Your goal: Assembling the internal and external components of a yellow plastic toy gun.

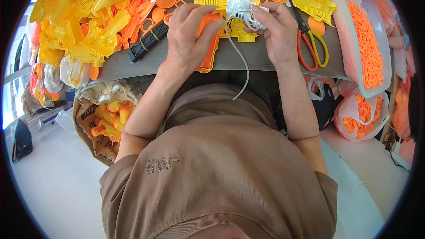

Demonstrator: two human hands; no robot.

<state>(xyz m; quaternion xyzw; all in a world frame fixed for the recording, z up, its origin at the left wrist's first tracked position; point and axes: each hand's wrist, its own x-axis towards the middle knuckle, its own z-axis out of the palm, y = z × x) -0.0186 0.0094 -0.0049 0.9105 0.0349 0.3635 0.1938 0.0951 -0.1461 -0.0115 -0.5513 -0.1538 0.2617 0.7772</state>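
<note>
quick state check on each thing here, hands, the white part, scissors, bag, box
left hand: gripping the orange toy gun shell
right hand: holding the white part
white tube: hanging loose
scissors: lying closed
bag of orange rings: open
cardboard box: open, holding yellow parts

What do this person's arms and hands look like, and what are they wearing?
Both forearms are bare, and so are the left hand and the right hand: no gloves, rings or watch show. The person wears a brown short-sleeved shirt with a small glittery motif on the fabric.
</note>
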